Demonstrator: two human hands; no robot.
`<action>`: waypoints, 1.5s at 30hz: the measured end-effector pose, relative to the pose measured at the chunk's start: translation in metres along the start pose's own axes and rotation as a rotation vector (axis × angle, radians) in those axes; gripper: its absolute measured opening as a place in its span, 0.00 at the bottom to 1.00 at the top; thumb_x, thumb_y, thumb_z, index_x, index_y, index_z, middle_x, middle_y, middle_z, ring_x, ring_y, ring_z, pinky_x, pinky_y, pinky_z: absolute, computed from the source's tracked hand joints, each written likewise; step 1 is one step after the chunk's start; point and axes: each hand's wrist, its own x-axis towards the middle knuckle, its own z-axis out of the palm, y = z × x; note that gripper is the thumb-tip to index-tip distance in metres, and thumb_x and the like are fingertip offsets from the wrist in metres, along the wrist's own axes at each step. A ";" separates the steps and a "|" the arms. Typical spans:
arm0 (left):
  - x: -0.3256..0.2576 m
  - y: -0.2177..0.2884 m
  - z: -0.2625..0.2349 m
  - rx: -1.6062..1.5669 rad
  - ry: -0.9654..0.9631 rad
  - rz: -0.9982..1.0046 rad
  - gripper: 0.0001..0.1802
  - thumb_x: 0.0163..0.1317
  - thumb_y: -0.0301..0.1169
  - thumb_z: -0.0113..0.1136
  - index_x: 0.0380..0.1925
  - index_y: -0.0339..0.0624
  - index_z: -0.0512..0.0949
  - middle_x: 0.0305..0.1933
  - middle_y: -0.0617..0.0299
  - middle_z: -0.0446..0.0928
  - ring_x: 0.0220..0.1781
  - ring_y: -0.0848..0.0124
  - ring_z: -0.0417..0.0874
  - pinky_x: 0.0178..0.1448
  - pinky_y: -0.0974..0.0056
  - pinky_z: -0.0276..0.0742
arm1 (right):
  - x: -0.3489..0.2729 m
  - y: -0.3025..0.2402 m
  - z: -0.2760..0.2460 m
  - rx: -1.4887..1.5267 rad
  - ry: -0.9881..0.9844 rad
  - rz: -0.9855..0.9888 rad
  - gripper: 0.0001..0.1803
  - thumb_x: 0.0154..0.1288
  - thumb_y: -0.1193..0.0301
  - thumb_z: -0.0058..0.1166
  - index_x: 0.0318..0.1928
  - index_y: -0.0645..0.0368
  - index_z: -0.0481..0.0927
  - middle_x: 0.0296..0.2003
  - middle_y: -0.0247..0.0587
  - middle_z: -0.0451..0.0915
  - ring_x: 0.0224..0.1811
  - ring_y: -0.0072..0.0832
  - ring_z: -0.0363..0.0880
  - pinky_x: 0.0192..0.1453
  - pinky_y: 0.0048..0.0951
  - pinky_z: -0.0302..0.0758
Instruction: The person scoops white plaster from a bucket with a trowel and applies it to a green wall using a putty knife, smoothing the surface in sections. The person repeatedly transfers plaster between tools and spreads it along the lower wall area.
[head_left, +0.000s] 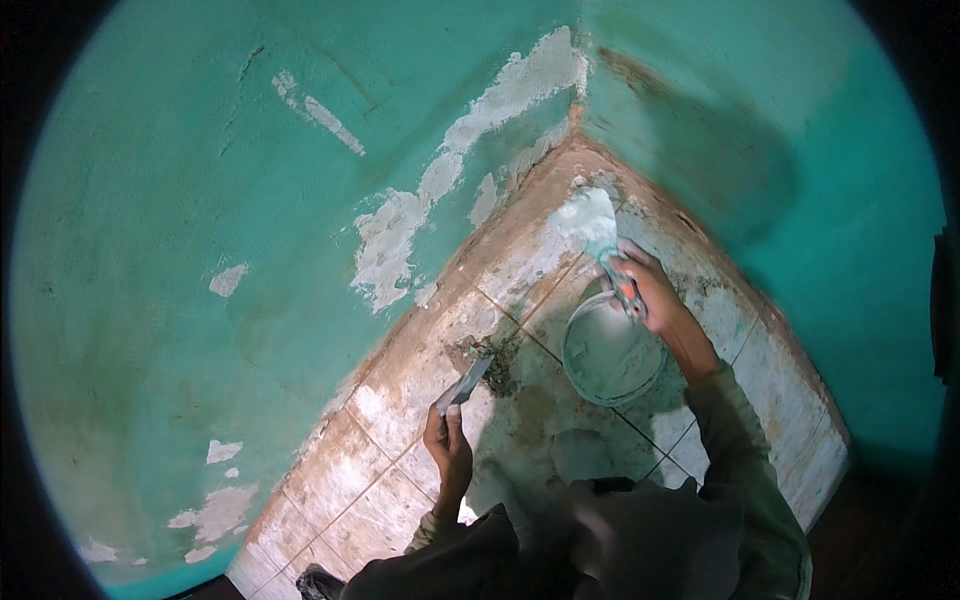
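The view looks down into the corner of a room where two turquoise-painted plaster walls (180, 250) meet. On the left wall, pale patches show where paint has flaked or filler sits, running in a broken band up toward the corner seam. Below lies a floor of worn, pale square tiles (350, 490), stained brown and smeared with white, its grout lines running diagonally.

The left hand (448, 440) is closed around the handle of a narrow metal scraper with a flat grey blade (466, 382). The scraper's long axis runs diagonally, from the hand at lower left up to the right, its blade tip pointing at a dark heap of scraped debris (495, 362) on the tile, touching or just short of it.

Right of that stands a round grey bucket holding pale filler paste (610, 352), upright on the floor, near the corner.

The right hand (645, 285) hangs over the bucket's far rim, fingers wrapped on the orange-marked handle of a broad putty trowel loaded with whitish paste (590, 222). Its long axis slants up and left from the hand, the wide blade pointing into the corner, at the base of the walls.
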 end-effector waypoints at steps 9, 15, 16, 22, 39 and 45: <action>-0.012 -0.006 -0.011 -0.001 0.090 -0.016 0.20 0.73 0.39 0.50 0.50 0.30 0.75 0.47 0.55 0.79 0.50 0.69 0.76 0.60 0.62 0.69 | 0.127 0.004 -0.014 -0.146 0.049 0.094 0.09 0.65 0.68 0.52 0.42 0.57 0.79 0.31 0.38 0.81 0.25 0.25 0.77 0.21 0.27 0.72; -0.015 -0.010 -0.018 -0.024 0.110 -0.057 0.20 0.73 0.39 0.51 0.50 0.31 0.75 0.46 0.55 0.78 0.50 0.69 0.76 0.58 0.62 0.70 | 0.167 -0.005 -0.026 -0.299 0.066 0.139 0.12 0.65 0.67 0.51 0.45 0.58 0.79 0.31 0.38 0.82 0.29 0.26 0.79 0.24 0.27 0.76; -0.016 -0.009 -0.019 -0.010 0.122 -0.074 0.20 0.73 0.39 0.51 0.50 0.31 0.75 0.45 0.55 0.79 0.50 0.69 0.77 0.57 0.62 0.70 | 0.172 -0.005 -0.027 -0.286 0.060 0.129 0.12 0.65 0.67 0.51 0.46 0.58 0.79 0.32 0.38 0.82 0.29 0.27 0.79 0.25 0.28 0.77; -0.015 -0.007 -0.017 -0.015 0.126 -0.095 0.21 0.73 0.41 0.50 0.48 0.31 0.75 0.45 0.55 0.79 0.48 0.69 0.77 0.56 0.63 0.70 | 0.189 -0.013 -0.038 -0.255 0.016 0.111 0.12 0.66 0.68 0.51 0.45 0.61 0.78 0.35 0.41 0.81 0.30 0.27 0.79 0.26 0.27 0.77; -0.010 -0.019 -0.024 -0.054 0.126 -0.153 0.17 0.73 0.36 0.50 0.47 0.29 0.75 0.45 0.56 0.78 0.48 0.71 0.75 0.56 0.65 0.70 | 0.231 -0.074 -0.051 -0.380 -0.264 0.233 0.13 0.66 0.64 0.52 0.42 0.61 0.77 0.31 0.39 0.80 0.22 0.19 0.74 0.22 0.21 0.74; -0.009 -0.016 -0.024 -0.073 0.133 -0.165 0.18 0.74 0.37 0.49 0.48 0.30 0.75 0.46 0.55 0.78 0.49 0.70 0.76 0.58 0.63 0.70 | 0.223 -0.095 -0.024 -0.209 -0.122 0.194 0.16 0.64 0.64 0.55 0.45 0.63 0.75 0.37 0.46 0.80 0.28 0.25 0.78 0.27 0.23 0.78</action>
